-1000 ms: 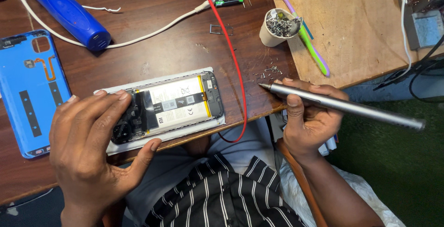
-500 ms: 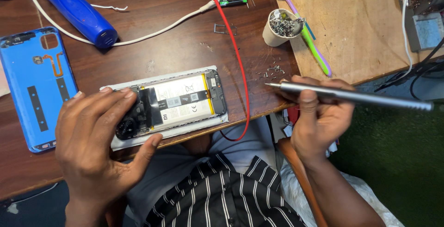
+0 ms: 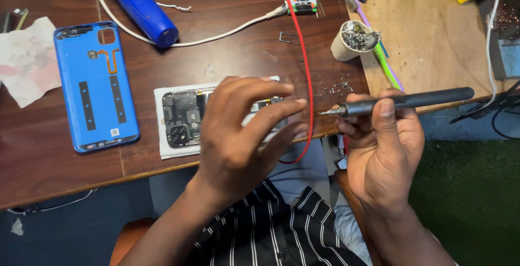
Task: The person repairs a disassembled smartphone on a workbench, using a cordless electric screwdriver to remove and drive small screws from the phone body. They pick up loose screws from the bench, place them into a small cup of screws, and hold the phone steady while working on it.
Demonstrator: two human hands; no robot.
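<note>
An opened phone lies on a white pad at the front edge of the dark wooden table, its camera end at the left. My left hand hovers over the phone's right half with fingers spread, hiding the battery; whether it touches the phone is unclear. My right hand grips a grey pen-shaped electric screwdriver, tip pointing left, just off the table's right front corner. The phone's blue back cover rests inside-up to the left.
A red cable runs down the table and loops off the front edge. A small white cup of screws stands at the right, loose screws near it. A blue cylindrical tool, a white cable and a crumpled tissue lie behind.
My left hand has shifted from the phone's left end to over its right half, uncovering the camera end. My right hand brought the screwdriver closer to the phone.
</note>
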